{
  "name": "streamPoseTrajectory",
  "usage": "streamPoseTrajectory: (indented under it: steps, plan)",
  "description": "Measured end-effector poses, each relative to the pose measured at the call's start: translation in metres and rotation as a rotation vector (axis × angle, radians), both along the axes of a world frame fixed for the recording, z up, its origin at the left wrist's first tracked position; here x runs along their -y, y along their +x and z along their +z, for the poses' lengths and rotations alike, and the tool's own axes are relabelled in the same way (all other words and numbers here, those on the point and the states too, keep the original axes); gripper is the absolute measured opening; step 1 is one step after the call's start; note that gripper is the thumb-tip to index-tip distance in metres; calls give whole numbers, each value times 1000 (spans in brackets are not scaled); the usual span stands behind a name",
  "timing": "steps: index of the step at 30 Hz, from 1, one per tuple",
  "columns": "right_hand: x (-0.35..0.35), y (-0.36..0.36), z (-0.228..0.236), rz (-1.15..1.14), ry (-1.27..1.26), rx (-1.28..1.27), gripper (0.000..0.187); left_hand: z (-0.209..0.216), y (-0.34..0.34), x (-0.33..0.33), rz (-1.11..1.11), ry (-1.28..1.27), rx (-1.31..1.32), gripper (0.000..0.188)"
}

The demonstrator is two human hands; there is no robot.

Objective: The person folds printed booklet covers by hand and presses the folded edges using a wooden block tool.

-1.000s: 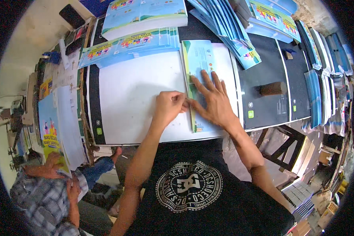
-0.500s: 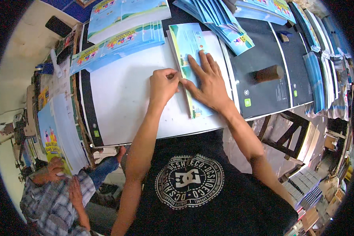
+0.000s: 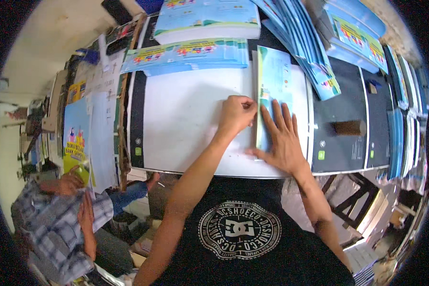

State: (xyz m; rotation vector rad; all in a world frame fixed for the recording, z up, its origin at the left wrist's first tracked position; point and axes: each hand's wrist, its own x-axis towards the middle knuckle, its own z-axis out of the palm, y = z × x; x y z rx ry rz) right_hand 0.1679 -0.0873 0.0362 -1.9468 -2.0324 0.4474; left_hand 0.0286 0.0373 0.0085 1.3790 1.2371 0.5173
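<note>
A narrow folded printed sheet (image 3: 275, 71), blue with a green and yellow edge, lies lengthwise on the white work surface in front of me. My right hand (image 3: 285, 140) rests flat on its nearer half, fingers spread and pointing away from me, thumb stretched toward the left edge. Closed beside that same left edge, about midway along, is my left hand (image 3: 237, 115). Its fingers are curled in, and whatever they hold, if anything, is hidden. Just beyond my hands, a fanned row of similar folded sheets (image 3: 190, 56) spreads across the surface.
Printed sheets are stacked high (image 3: 207, 21) at the back. More folded blue sheets (image 3: 302, 43) lie to the back right. A brown cylindrical block (image 3: 349, 127) sits on the black board (image 3: 341, 90). Upright stacks (image 3: 396, 136) line the right. At left, a seated person (image 3: 62, 219) handles large printed sheets.
My right hand has slid toward the near end of the folded sheet, its thumb now apart from my left hand. My left hand stays by the edge. The whole view has shifted.
</note>
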Motion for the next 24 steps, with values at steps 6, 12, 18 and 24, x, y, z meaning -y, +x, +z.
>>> streamPoseTrajectory:
  steps: [6, 12, 18, 24]
  plan:
    - [21, 12, 4, 101, 8, -110, 111, -5, -1, -2, -50, 65, 21, 22]
    - [28, 19, -9, 210, 115, -197, 79, -18, -10, 4, 42, 175, 71, 22]
    - [46, 31, -23, 243, 224, -150, 42, -22, 8, 4, 70, 205, 36, 18]
    - [43, 29, -22, 346, 139, -59, 38, -37, 10, 7, 163, 470, -70, 14]
